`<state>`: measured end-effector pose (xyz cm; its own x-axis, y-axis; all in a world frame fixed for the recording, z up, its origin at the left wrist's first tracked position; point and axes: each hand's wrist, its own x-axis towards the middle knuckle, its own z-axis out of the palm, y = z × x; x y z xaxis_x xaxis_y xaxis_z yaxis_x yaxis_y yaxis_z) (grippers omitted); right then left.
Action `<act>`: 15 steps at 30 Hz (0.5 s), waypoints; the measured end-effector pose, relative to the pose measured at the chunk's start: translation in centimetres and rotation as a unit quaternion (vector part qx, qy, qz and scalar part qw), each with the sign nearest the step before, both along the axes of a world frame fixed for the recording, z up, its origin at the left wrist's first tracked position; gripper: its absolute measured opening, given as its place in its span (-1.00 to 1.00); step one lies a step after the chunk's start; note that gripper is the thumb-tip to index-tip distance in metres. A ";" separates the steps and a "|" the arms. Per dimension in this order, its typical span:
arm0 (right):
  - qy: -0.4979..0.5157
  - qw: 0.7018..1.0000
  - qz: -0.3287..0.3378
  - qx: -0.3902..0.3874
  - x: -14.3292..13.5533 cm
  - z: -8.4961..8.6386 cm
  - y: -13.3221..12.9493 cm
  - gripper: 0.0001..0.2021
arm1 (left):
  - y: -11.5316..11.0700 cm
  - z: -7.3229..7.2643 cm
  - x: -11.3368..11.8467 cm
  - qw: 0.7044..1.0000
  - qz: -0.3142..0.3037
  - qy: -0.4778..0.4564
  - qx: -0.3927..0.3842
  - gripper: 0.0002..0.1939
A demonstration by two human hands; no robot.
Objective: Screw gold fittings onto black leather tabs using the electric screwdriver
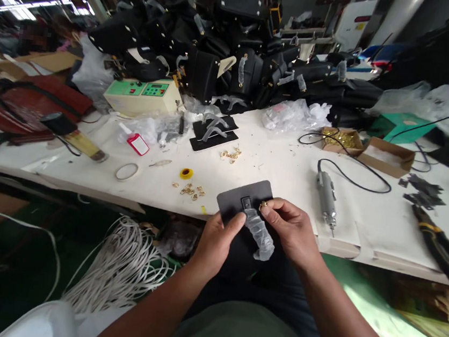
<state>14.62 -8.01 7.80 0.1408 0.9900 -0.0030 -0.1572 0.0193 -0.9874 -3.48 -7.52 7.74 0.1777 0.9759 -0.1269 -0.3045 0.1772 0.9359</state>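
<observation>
My left hand (216, 243) grips the left edge of a black bag panel (231, 196), thumb on top. A handle wrapped in clear plastic (259, 235) hangs from a small black tab on this panel. Between the thumb and fingers of my right hand (291, 227) is a small gold metal fitting (263, 205), held at the panel's right side close to the tab. Just beyond the panel, loose gold fittings (193, 191) lie on the white table (158, 182). More gold rings (231, 154) sit farther back, beside black panels with wrapped handles (214, 134).
Right of my hands lie a grey electric screwdriver (327, 199) with its cord and black-yellow pliers (439, 241). Yellow tape (186, 173), a red-white bottle (137, 143) and a hammer (76, 138) are leftward. Black bags (203, 71) pile up behind; white cord (119, 270) lies below.
</observation>
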 end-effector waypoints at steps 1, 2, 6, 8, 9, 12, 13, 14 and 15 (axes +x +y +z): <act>-0.045 0.999 -0.010 0.021 0.0 0.1 -0.1 -0.71 | 0.2 0.0 0.1 1.000 -0.001 0.028 0.004 -0.57; -0.097 0.994 -0.034 0.048 0.1 0.3 -0.2 -0.74 | 0.4 -0.1 0.1 0.999 0.003 0.048 0.009 -0.60; -0.297 0.928 -0.149 0.170 0.6 1.6 -0.9 -0.90 | 1.1 -0.1 -0.2 0.994 0.034 0.099 0.021 -0.66; -0.341 0.909 -0.125 0.205 0.6 2.4 -1.4 -0.94 | 1.1 0.0 -0.3 0.990 0.043 0.134 0.032 -0.67; -0.350 0.907 -0.105 0.209 0.5 2.6 -1.6 -0.94 | 1.0 0.2 -0.3 0.986 0.047 0.156 0.042 -0.67; -0.343 0.921 -0.067 0.175 0.0 2.9 -1.7 -0.94 | 0.7 0.7 -0.3 0.965 0.066 0.238 0.088 -0.70; -0.332 0.928 -0.062 0.159 -0.2 2.8 -1.7 -0.93 | 0.6 0.9 -0.3 0.956 0.074 0.263 0.105 -0.72; -0.321 0.934 -0.057 0.146 -0.4 2.8 -1.6 -0.92 | 0.5 1.1 -0.3 0.948 0.080 0.283 0.121 -0.74; -0.311 0.939 -0.051 0.138 -0.6 2.7 -1.4 -0.91 | 0.4 1.3 -0.2 0.941 0.084 0.297 0.137 -0.76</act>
